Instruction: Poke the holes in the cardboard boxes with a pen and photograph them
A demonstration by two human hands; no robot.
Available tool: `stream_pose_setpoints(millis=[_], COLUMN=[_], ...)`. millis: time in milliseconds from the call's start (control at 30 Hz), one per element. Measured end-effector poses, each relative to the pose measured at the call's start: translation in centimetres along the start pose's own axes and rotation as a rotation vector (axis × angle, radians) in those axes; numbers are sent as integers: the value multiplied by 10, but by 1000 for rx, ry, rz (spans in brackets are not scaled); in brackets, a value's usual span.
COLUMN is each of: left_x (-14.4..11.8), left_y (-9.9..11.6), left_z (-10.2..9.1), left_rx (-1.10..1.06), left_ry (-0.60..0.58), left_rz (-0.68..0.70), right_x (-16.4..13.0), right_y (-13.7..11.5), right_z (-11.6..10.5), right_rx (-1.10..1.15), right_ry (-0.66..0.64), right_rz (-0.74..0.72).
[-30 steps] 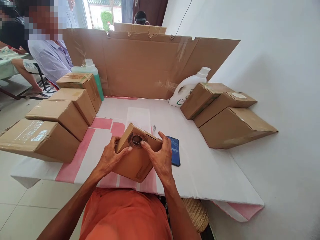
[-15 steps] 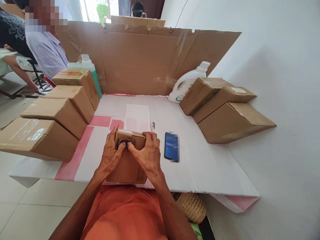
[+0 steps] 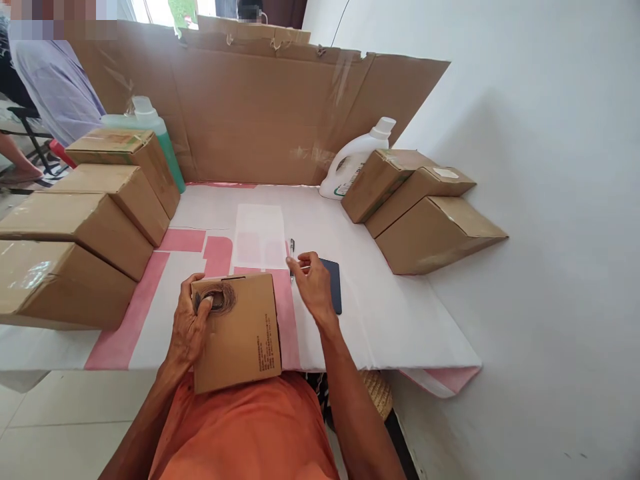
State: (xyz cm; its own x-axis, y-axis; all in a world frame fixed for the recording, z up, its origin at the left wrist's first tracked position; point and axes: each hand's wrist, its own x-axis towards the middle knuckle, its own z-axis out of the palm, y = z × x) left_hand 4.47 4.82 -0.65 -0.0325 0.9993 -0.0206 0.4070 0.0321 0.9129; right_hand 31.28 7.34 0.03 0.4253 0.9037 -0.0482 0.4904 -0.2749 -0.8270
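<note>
My left hand [image 3: 189,323] grips a small cardboard box [image 3: 237,340] by its left side. Its thumb rests at a dark oval opening ringed with dark scribbled lines, near the box's upper left corner. The box is tilted against the table's front edge, with printed text at its lower right. My right hand [image 3: 315,283] is off the box, fingers loosely bent and apart, thumb and fingertips beside a pen [image 3: 292,248] on the table; contact with the pen is unclear. Partly behind that hand lies a phone [image 3: 334,287], its screen dark.
A translucent sheet [image 3: 260,230] lies beyond the box. Cardboard boxes line the left [image 3: 115,220] and right [image 3: 435,230] sides. A green-liquid bottle [image 3: 167,150] and white jug [image 3: 355,163] stand before a cardboard partition [image 3: 250,113]. A person in a light shirt [image 3: 55,87] is at far left.
My right hand has let go of the box and moved right to the pen. The box has turned and shifted left and nearer to me in my left hand. The phone's screen has gone dark.
</note>
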Motion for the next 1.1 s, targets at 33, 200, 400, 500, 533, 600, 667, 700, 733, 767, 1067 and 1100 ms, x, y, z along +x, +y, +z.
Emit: stream_pose_setpoints(millis=[33,200,400,500,533,600,667,700,733,767,1067,1100], left_x=[-2,-13,-16,-18,-19,-21,-24,-24,-25,-25,-25,-25], left_y=[-2,-2,-2,-3,-2,1,7,9,12,13,12,12], left_z=[0,8,1,-2,-1,2,6,9,11,13,19,19], left_rx=[-7,-1,-52,-77,-90,-127,-156,-163,-170,-182,-287,-293], left_ry=[-6,-56,-210,-279,-295,-308,-296,-288,-282,-276,-284,-287], left_rz=[-13,-6,39,-12,-43,-96,-120,-126,-131,-137,-103,-108], right_x=[14,66,62,25,8,-28,-61,-76,-87,-97,-113,-113], right_y=[6,23,16,1,-5,-18,-27,-30,-31,-30,-12,-12], right_z=[-2,12,9,-11,-16,-21,-18,-14,-8,-2,29,29], right_rx=[-52,-94,236,493,600,862,987,992,983,970,796,781], right_ry=[8,-54,-157,-174,-186,-245,-286,-287,-276,-260,-129,-127], right_rz=[56,211,180,98,63,-3,-48,-70,-96,-123,-164,-173])
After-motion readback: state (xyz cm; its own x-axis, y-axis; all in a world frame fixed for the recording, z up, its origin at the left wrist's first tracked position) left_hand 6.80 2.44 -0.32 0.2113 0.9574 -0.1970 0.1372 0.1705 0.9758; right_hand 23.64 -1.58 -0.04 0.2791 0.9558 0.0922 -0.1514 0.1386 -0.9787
